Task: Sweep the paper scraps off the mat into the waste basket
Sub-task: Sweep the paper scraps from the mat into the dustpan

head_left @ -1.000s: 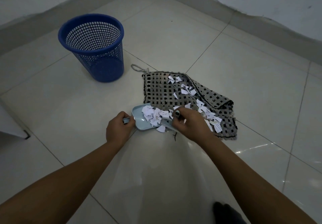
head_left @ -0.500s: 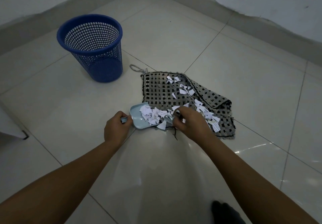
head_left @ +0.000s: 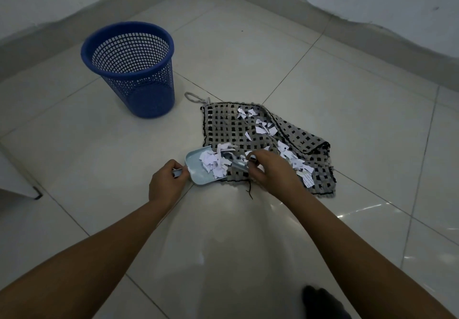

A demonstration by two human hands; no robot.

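Observation:
A grey and black checked mat (head_left: 224,125) lies rumpled on the tiled floor, with white paper scraps (head_left: 264,127) scattered over it. My left hand (head_left: 166,184) grips the handle of a pale blue dustpan (head_left: 196,171) set against the mat's near left edge. A heap of scraps (head_left: 213,163) lies in the pan's mouth. My right hand (head_left: 272,171) is closed on a small brush (head_left: 236,164) whose head rests among those scraps. The blue mesh waste basket (head_left: 129,66) stands upright on the floor, far left of the mat.
Grey skirting (head_left: 347,24) runs along both walls and meets in the far corner. A pale object with a dark foot (head_left: 23,187) juts in at the left edge. A dark shape (head_left: 320,301) shows at the bottom edge.
The brush in my right hand has pushed the scraps leftward, further into the dustpan. My left hand has kept the pan in place.

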